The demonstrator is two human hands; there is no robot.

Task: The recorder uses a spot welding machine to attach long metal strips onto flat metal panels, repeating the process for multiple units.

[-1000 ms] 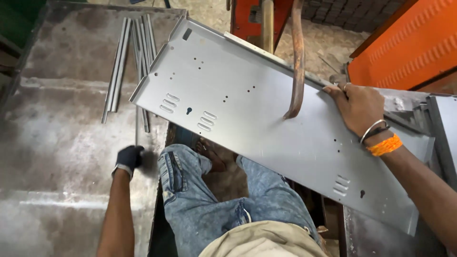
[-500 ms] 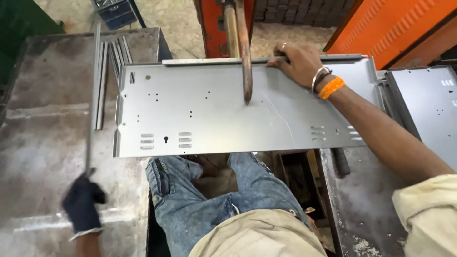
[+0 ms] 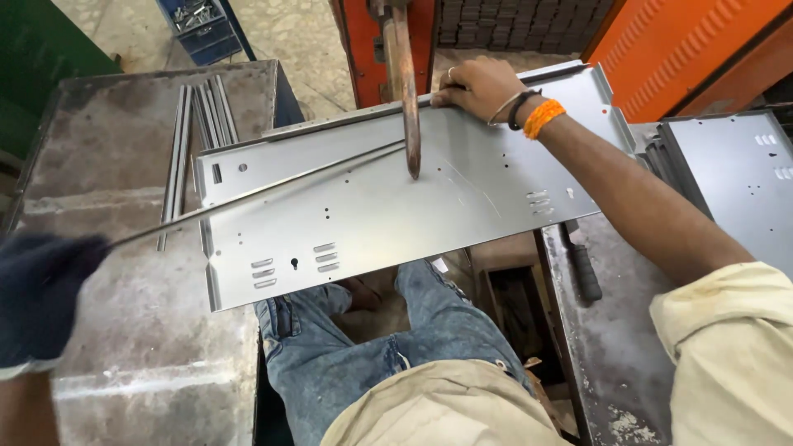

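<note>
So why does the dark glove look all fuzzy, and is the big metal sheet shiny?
In the head view, the gloved left hand is smeared at the picture's near left edge, so its outline is soft. The grey metal sheet gives a pale, dull sheen, brightest near the copper rod, with no hard glare. The right hand on the sheet's far edge looks sharp.
</note>
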